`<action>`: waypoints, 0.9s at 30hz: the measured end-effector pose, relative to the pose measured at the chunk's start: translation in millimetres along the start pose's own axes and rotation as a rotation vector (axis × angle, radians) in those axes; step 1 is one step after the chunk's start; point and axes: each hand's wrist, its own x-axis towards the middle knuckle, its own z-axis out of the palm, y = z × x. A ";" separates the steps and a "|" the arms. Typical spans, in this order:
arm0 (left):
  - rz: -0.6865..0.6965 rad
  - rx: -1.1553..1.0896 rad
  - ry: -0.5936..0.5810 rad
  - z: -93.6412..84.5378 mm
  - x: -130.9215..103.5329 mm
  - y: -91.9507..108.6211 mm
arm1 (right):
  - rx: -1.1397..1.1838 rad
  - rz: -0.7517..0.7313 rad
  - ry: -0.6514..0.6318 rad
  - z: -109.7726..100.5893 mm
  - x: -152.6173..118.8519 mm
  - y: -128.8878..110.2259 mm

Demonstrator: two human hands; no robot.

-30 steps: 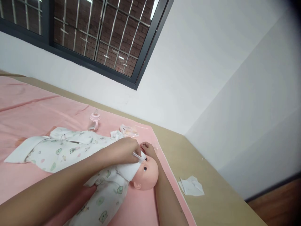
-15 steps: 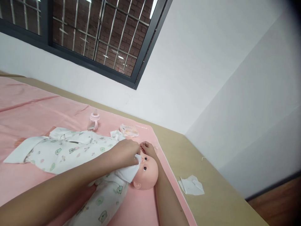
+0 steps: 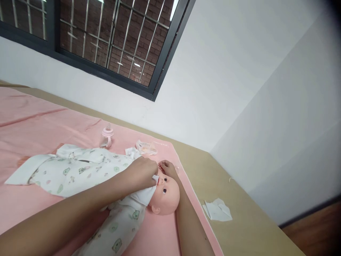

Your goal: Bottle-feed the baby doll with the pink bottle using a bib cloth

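A doll [image 3: 166, 195] lies on its back on a pink sheet [image 3: 157, 234], head to the right, in a white printed outfit [image 3: 93, 170]. My left hand [image 3: 144, 172] is closed on a white cloth [image 3: 145, 195] at the doll's neck, and a corner of it sticks out by the chin. Beyond the doll's face is my right hand [image 3: 167, 168], its fingers bent and pressed together; what they hold, if anything, is hidden. My right forearm runs alongside the top of the doll's head.
A pink-topped baby bottle [image 3: 107, 137] stands behind the doll. Nearby lies a small clear packet [image 3: 146, 147]. A folded white cloth [image 3: 217, 209] rests on the wooden surface [image 3: 239, 220] at the right. Behind are a wall and a barred window [image 3: 106, 39].
The white cloth has moved slightly down from the doll's face, showing more around its mouth. My left hand has shifted very slightly. My right hand has hardly moved.
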 end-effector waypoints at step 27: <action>-0.008 -0.052 0.029 -4.3 5.9 -4.4 | -0.040 -0.014 -0.012 0.3 -1.9 -2.5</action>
